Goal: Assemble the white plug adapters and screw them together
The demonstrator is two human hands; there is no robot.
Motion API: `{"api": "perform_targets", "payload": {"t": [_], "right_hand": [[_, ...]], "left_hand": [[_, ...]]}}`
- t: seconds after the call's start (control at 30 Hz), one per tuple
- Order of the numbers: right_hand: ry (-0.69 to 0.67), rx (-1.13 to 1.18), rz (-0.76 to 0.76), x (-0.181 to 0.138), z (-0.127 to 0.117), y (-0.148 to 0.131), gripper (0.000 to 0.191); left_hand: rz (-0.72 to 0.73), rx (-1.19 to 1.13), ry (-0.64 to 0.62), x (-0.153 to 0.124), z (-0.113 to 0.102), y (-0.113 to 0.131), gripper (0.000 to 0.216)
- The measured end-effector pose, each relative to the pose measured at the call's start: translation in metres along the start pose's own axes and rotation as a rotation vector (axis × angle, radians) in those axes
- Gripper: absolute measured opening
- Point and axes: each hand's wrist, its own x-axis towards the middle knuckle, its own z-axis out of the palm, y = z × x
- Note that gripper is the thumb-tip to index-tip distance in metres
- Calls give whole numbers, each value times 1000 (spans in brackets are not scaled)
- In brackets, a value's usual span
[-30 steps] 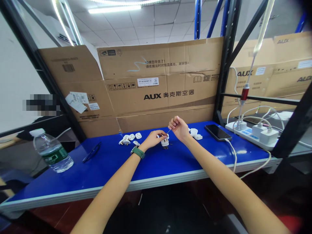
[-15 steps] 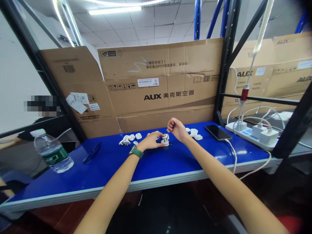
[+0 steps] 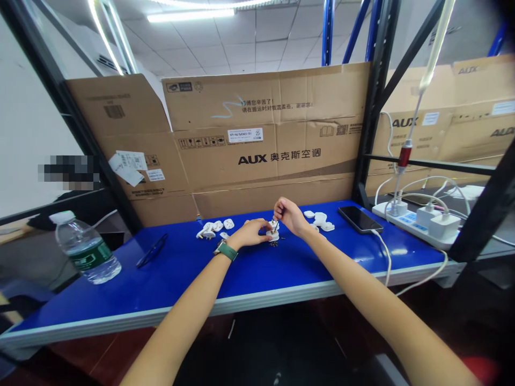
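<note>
the left hand (image 3: 254, 232) pinches a white plug part (image 3: 274, 236), the right hand (image 3: 288, 215) pinches a thin tool (image 3: 277, 227), and work seems unfinished, because small metal pieces (image 3: 274, 244) lie loose nearby.

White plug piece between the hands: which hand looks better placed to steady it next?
Probably the left hand: it is at the white plug piece's side, while the right hand is higher, apparently pinching a thin rod.
</note>
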Motion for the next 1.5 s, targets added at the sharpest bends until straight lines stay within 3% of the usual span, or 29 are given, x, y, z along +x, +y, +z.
{"api": "perform_targets", "payload": {"t": [1.5], "right_hand": [[-14, -47, -14, 0, 1, 1, 40]], "left_hand": [[12, -21, -7, 1, 3, -2, 32]]}}
